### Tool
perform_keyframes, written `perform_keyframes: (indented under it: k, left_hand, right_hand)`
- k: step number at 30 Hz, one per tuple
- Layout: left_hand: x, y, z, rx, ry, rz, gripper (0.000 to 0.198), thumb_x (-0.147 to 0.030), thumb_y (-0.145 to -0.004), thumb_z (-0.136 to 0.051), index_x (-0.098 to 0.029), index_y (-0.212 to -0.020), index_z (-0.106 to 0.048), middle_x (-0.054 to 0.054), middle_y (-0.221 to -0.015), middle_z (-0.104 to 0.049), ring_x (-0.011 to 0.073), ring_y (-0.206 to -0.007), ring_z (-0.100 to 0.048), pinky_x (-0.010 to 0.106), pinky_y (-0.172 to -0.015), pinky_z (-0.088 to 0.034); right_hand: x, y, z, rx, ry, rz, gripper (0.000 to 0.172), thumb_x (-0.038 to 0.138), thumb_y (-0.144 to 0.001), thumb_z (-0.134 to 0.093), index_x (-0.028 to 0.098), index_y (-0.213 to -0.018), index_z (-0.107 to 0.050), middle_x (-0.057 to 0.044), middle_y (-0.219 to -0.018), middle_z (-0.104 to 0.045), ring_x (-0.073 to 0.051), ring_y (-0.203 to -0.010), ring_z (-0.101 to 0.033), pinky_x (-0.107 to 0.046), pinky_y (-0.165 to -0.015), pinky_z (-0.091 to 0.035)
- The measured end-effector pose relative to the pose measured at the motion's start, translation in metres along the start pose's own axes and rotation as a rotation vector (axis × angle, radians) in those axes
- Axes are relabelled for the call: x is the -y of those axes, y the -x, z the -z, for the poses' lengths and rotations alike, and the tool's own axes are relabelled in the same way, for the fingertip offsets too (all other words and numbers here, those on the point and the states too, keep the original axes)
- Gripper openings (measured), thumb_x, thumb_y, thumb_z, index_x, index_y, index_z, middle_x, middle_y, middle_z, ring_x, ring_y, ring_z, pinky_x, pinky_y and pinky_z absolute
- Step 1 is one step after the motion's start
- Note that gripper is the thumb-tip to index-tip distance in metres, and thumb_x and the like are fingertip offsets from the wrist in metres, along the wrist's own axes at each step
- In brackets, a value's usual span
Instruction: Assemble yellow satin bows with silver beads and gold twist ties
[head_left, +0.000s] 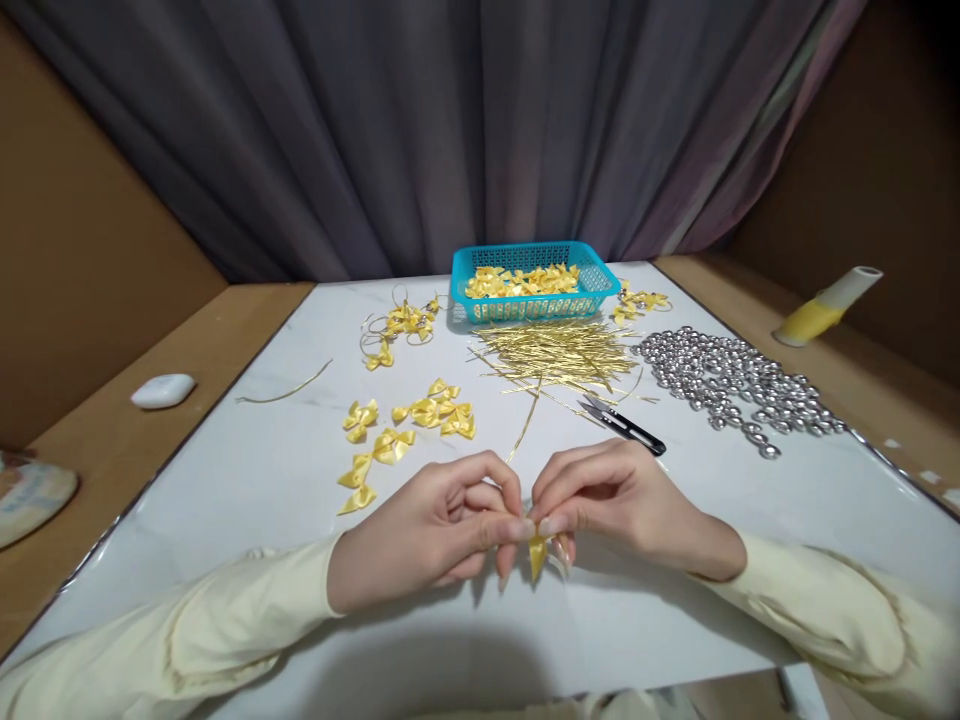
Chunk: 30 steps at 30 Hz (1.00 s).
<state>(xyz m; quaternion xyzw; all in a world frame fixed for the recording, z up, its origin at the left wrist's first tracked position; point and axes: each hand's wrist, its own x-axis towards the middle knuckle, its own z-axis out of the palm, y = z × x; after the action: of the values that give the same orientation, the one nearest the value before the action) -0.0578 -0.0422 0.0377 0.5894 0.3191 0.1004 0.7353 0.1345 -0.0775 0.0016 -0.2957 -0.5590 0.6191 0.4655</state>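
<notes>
My left hand (457, 520) and my right hand (619, 495) meet at the near middle of the table, both pinching one small yellow bow (537, 556). One pointed end of the bow hangs below the fingertips; the rest is hidden by them. Loose yellow bows (394, 445) lie beyond my left hand. Past my right hand are black-handled snips (634, 430), with the blades pointing away to the left. A pile of gold cords (559, 352) lies beyond both hands, one cord reaching toward my fingers.
A blue basket (534, 312) with yellow bows stands at the back. Silver beads (727, 380) spread at right. Bows with cords (409, 322) lie back left. A white case (163, 391) sits on the left ledge, a yellow-and-white roll (829, 305) on the right.
</notes>
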Motion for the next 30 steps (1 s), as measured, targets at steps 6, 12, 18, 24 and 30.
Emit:
perform_keyframes:
  k: [6,12,18,24,30]
  left_hand:
    - [0.0,-0.002,0.001,0.037,0.021,0.004,0.018,-0.029,-0.081,-0.058,-0.015,-0.078,-0.047,-0.004,-0.056,-0.056,0.0003,-0.034,-0.031,0.011,-0.032,-0.022]
    - [0.0,-0.005,0.003,0.085,0.021,0.045,0.018,-0.029,-0.08,-0.059,-0.015,-0.077,-0.048,-0.004,-0.056,-0.058,0.0007,-0.033,-0.033,0.011,-0.032,-0.023]
    - [0.0,-0.008,0.005,0.111,0.009,0.057,0.02,-0.03,-0.08,-0.06,-0.015,-0.077,-0.048,-0.004,-0.056,-0.058,0.0007,-0.034,-0.034,0.011,-0.033,-0.024]
    - [-0.002,-0.011,0.007,0.123,-0.016,0.096,0.022,-0.032,-0.078,-0.062,-0.015,-0.076,-0.047,-0.003,-0.056,-0.059,0.0013,-0.034,-0.035,0.011,-0.032,-0.025]
    - [-0.002,-0.013,0.008,0.144,-0.003,0.123,0.023,-0.032,-0.077,-0.063,-0.015,-0.075,-0.047,-0.004,-0.055,-0.059,0.0001,-0.032,-0.031,0.011,-0.032,-0.022]
  right_hand:
    - [0.0,0.0,0.0,0.022,0.031,0.015,0.007,0.016,-0.073,-0.066,0.012,-0.07,-0.07,-0.004,-0.07,-0.062,-0.007,-0.047,-0.058,-0.019,-0.047,-0.051]
    - [-0.002,-0.001,0.0,0.069,0.022,0.021,0.009,0.016,-0.076,-0.063,0.011,-0.07,-0.068,-0.003,-0.068,-0.061,-0.008,-0.047,-0.059,-0.02,-0.047,-0.051]
    - [-0.002,-0.001,-0.001,0.084,0.048,0.018,0.012,0.019,-0.078,-0.062,0.011,-0.07,-0.066,-0.001,-0.063,-0.058,-0.008,-0.045,-0.058,-0.019,-0.046,-0.05]
    - [-0.002,-0.002,-0.002,0.064,-0.01,-0.039,0.017,0.025,-0.077,-0.063,0.011,-0.067,-0.064,0.001,-0.059,-0.055,-0.008,-0.043,-0.057,-0.019,-0.045,-0.049]
    - [-0.006,-0.002,-0.003,0.064,-0.039,-0.057,0.016,0.024,-0.077,-0.063,0.011,-0.068,-0.065,0.001,-0.058,-0.056,-0.008,-0.043,-0.057,-0.018,-0.043,-0.048]
